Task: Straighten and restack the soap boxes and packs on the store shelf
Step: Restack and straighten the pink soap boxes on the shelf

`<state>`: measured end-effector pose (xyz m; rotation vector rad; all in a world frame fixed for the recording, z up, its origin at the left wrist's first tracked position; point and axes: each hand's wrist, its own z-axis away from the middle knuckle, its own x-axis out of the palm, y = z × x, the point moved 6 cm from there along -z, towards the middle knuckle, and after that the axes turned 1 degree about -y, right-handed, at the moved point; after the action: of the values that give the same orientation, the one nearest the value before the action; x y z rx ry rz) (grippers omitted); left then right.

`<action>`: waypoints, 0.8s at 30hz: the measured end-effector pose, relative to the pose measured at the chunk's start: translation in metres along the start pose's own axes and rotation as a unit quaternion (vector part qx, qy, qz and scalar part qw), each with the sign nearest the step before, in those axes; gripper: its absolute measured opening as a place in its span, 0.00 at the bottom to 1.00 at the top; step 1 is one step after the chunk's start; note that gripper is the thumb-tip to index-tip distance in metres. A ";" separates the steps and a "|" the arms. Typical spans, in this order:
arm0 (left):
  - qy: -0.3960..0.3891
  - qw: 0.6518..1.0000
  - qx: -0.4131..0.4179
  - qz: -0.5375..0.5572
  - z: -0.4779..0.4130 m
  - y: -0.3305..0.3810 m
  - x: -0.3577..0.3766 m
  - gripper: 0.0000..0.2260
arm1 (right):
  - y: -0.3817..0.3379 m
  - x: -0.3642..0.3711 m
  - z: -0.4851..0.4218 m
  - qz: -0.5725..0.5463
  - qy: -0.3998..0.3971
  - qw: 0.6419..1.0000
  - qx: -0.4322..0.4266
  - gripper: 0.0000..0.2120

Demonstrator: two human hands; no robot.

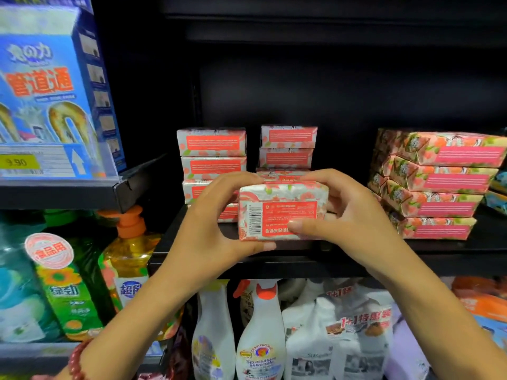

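Holding one soap box (282, 212) up in front of the shelf (301, 260), both hands wrap around it. The left hand (214, 215) grips the left end, with its thumb under the bottom and its fingers over the top. The right hand (351, 215) grips the right end, with its thumb pressed on the front face. The box is in the air, just above the front edge of the shelf, near the middle.

The box looks small and light. It has flat sides and sharp corners, so it seems stiff, like thin card around a hard bar. The wrap looks a bit shiny, so it may slip in a loose hold. Squeezing hard could dent a corner. Holding it by the two short ends looks best, since that leaves the big flat sides free to sit on another box.

Behind the box, the middle pile (286, 146) of the same boxes stands on the shelf. The left pile (212, 157) stands beside it, closer to the left end of the shelf. At the right end sit the packs (439, 187), bigger and stacked at a slant to the front edge. They look heavier and may need a hand at each side.

Under the shelf stand spray bottles (258, 338). A blue box (46, 78) sits on a higher ledge at the left.
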<state>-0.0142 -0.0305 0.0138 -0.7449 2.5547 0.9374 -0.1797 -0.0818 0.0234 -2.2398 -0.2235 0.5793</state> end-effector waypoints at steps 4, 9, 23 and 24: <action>0.004 0.995 -0.086 0.053 0.002 -0.011 -0.005 0.35 | -0.006 0.002 0.007 0.077 0.053 0.993 -0.065 0.24; -0.010 0.978 -0.179 0.107 0.006 -0.022 -0.005 0.31 | -0.012 0.017 0.012 0.168 0.039 0.970 -0.172 0.22; 0.076 0.975 -0.210 0.009 0.038 -0.040 -0.038 0.31 | 0.035 0.018 0.023 0.317 -0.098 0.942 -0.052 0.18; 0.067 0.974 -0.216 -0.010 0.038 -0.041 -0.037 0.32 | 0.037 0.020 0.024 0.334 -0.107 0.935 -0.051 0.18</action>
<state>0.0438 -0.0179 -0.0177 -0.9776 2.4729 1.5087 -0.1747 -0.0838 -0.0248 -2.3323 0.4342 1.1952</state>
